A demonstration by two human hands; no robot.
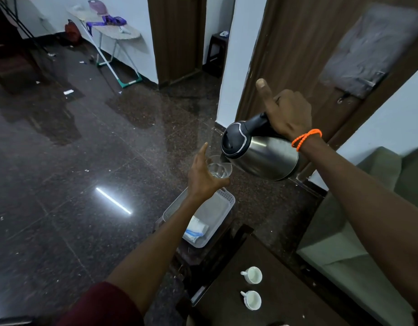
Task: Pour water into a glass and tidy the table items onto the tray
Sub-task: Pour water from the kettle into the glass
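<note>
Head view, looking down over both arms. A clear glass (219, 168) is held in the air by the left hand (204, 174), above the far end of a white tray (223, 209). The fingers (221, 182) are curled round the near side of the glass, and the thumb is pointed up on its left side. Some water is seen in the bottom of the glass.

A steel kettle (262, 152) with a black lid is gripped by its black handle in the right hand (289, 115), with the fingers wrapped round the handle and one finger raised straight up. The kettle is tipped to the left, and its spout is brought to the rim of the glass. An orange band (306, 138) is worn on the right wrist.

The tray is set on a small dark stand, and a folded white and blue cloth (195, 231) is laid in its near end. Nearer and to the right, two white cups (251, 288) are placed side by side on a dark surface (285, 292), well apart from the tray. A green sofa (344, 243) is seen at the right edge, and an ironing board (118, 29) stands against the far wall.
</note>
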